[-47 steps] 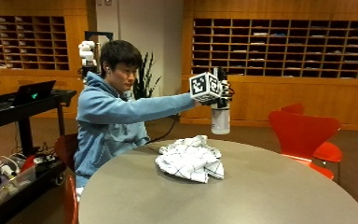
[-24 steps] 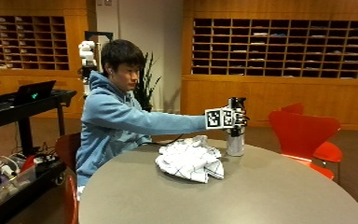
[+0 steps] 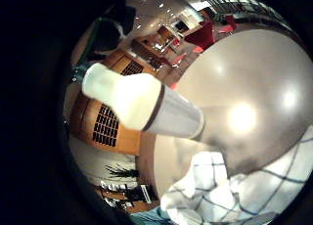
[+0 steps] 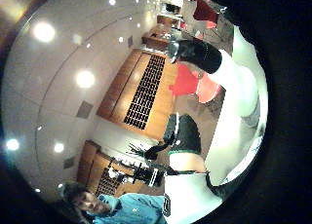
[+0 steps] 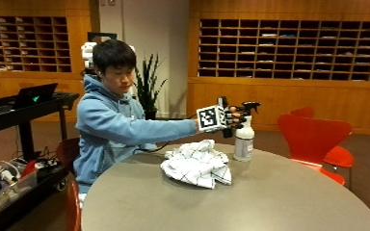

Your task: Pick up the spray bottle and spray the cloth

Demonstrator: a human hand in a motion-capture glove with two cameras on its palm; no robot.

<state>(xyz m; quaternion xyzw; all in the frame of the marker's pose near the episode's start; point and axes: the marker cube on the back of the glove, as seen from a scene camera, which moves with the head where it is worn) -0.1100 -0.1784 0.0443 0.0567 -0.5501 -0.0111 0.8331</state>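
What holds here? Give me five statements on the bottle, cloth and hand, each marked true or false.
1. The spray bottle stands on the table. True.
2. The gloved right hand grips the bottle near its top. True.
3. The cloth is folded flat. False: it lies crumpled.
4. The cloth is plain red. False: white with dark lines.
5. The bottle lies on the cloth. False: it stands beside it.

Outside view faces across the table [image 5: 249, 192]; both palm views sit close beside the spray bottle [image 3: 146, 107].
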